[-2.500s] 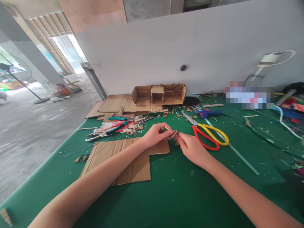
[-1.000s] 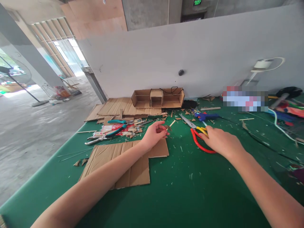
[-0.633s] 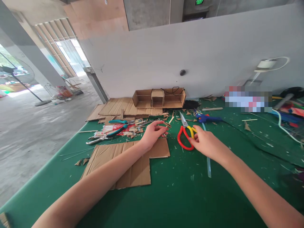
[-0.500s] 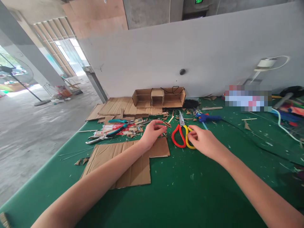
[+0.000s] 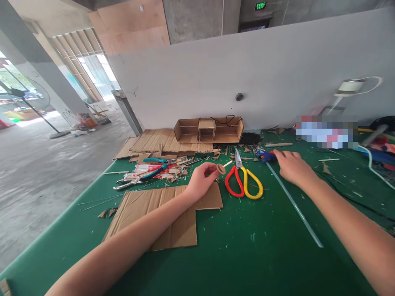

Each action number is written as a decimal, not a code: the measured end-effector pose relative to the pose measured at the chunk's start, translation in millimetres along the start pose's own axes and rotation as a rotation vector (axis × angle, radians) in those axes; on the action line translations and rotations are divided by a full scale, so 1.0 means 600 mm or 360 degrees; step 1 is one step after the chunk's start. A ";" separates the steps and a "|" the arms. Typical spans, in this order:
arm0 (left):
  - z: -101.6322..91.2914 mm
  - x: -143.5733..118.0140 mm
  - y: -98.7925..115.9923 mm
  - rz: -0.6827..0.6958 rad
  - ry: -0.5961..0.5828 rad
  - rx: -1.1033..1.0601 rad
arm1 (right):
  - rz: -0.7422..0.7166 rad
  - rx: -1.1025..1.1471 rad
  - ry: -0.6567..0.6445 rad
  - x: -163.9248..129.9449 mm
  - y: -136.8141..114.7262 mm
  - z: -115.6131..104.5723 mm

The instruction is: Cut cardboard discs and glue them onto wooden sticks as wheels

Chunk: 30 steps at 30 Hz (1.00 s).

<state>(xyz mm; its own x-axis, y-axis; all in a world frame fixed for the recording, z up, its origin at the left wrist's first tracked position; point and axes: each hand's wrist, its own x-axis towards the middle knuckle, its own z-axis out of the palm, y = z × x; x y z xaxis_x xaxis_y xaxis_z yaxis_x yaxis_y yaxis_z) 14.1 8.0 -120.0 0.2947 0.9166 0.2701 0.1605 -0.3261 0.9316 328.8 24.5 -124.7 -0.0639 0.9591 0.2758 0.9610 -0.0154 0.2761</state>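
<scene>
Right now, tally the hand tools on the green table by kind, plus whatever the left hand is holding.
Scissors: 1
Pliers: 2, one teal-handled, one bare metal
Glue gun: 1, under the right hand
Cardboard disc on a stick: 1, pinched in the left hand
Total: 5

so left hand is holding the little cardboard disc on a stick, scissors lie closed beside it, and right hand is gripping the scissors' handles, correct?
Not quite. In the head view the right hand is off the scissors; it reaches to the blue glue gun further back on the table. The rest holds: the left hand pinches the cardboard disc on its stick, and the scissors lie closed beside it.
</scene>
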 end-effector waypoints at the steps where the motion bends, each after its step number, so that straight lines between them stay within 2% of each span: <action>1: -0.001 -0.001 0.001 0.0017 0.0005 0.0064 | 0.0004 -0.0025 -0.0006 0.005 -0.001 0.000; 6: -0.006 -0.001 0.005 0.0092 0.0034 0.0194 | -0.0046 -0.0085 -0.0031 0.014 -0.008 -0.006; 13: -0.008 0.004 0.000 0.0023 0.0064 0.0027 | -0.0275 -0.0110 -0.0098 0.007 -0.002 -0.018; 17: -0.007 0.005 -0.005 0.0015 0.0100 0.0049 | -0.0175 -0.0045 0.0034 -0.012 -0.007 -0.033; 19: -0.007 0.005 -0.006 0.0035 0.0135 0.0126 | -0.0046 0.0151 0.0116 -0.024 -0.012 -0.042; 23: -0.013 0.004 0.002 0.0186 0.0205 0.0469 | 0.0291 0.0939 0.0210 -0.053 -0.031 -0.057; 26: -0.023 0.004 0.010 0.0342 0.0258 0.0808 | 0.0526 0.1453 0.0500 -0.077 -0.062 -0.067; 28: -0.028 0.004 0.011 0.0380 0.0274 0.0914 | 0.0506 0.1720 0.0505 -0.094 -0.091 -0.075; 30: -0.029 0.005 0.007 0.0397 0.0261 0.0938 | 0.0367 0.1875 0.0361 -0.111 -0.120 -0.084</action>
<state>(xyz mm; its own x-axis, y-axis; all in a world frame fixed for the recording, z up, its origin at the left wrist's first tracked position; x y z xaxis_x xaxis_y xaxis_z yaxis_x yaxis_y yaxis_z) -0.8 13.2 -111.0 0.2501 0.8055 0.5372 0.6084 -0.5624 0.5600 250.5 -52.3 -116.2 0.2077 0.8950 0.3948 0.6041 0.2001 -0.7714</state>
